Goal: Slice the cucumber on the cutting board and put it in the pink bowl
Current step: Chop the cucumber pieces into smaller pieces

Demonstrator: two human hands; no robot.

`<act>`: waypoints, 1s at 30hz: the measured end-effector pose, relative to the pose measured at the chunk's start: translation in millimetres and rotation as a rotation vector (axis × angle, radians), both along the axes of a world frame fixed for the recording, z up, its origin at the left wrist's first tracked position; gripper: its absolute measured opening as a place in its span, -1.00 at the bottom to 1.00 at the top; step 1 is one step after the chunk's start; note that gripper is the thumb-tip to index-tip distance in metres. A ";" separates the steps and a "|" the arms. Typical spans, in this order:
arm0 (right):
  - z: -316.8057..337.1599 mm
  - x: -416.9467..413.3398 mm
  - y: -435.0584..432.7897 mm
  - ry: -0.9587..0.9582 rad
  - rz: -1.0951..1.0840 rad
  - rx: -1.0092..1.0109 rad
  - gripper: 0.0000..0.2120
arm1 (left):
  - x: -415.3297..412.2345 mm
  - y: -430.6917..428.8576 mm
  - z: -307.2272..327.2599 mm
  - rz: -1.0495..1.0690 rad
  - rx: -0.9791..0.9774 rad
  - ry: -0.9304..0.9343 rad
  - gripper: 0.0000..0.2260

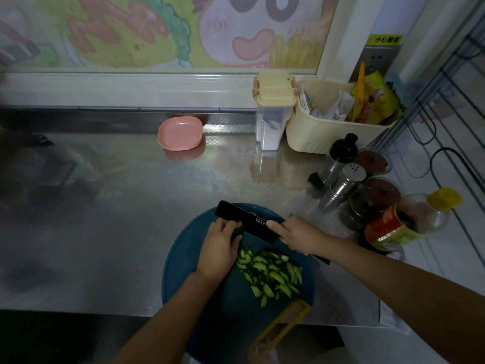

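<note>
Gripping the black rectangular cleaver [246, 222], the right hand [296, 236] sets its blade beside the left hand [220, 245], whose curled fingers seem to steady the cucumber end [238, 231]. Green slices [273, 271] pile at five o'clock on the round blue cutting board [181, 258]; the shallow pink bowl [180, 133] sits empty at eleven o'clock.

Bare steel counter [126, 195] between cutting board [183, 258] and pink bowl [180, 133].
</note>
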State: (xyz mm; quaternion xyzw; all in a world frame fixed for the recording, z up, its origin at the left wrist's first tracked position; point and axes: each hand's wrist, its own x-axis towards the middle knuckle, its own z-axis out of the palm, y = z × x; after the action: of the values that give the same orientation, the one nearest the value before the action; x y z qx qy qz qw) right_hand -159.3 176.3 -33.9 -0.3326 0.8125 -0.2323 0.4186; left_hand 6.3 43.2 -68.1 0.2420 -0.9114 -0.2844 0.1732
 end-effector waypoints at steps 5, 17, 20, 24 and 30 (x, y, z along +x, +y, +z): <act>6.5 3.3 1.4 -0.042 -0.034 0.004 -0.43 | -2.5 4.2 -0.4 0.030 0.023 0.019 -0.78; 14.3 1.0 16.1 -0.091 -0.115 -0.034 -0.45 | -4.2 6.5 0.8 0.062 0.032 -0.002 -0.81; 15.1 1.8 15.9 -0.086 -0.108 -0.031 -0.44 | -4.1 6.3 0.4 0.065 0.028 -0.001 -0.82; 14.4 3.9 15.0 -0.099 -0.109 -0.035 -0.45 | -3.8 5.5 -1.3 0.067 0.031 0.001 -0.83; 16.6 4.0 7.8 -0.134 -0.094 -0.004 -0.46 | -3.9 3.8 -2.1 0.067 0.037 0.006 -0.83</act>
State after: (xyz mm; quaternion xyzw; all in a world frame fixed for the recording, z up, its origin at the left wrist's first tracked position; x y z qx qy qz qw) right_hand -155.3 184.1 -17.3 -0.2784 0.7969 -0.2749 0.4602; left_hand 2.4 47.1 -70.1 0.2745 -0.8969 -0.2961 0.1805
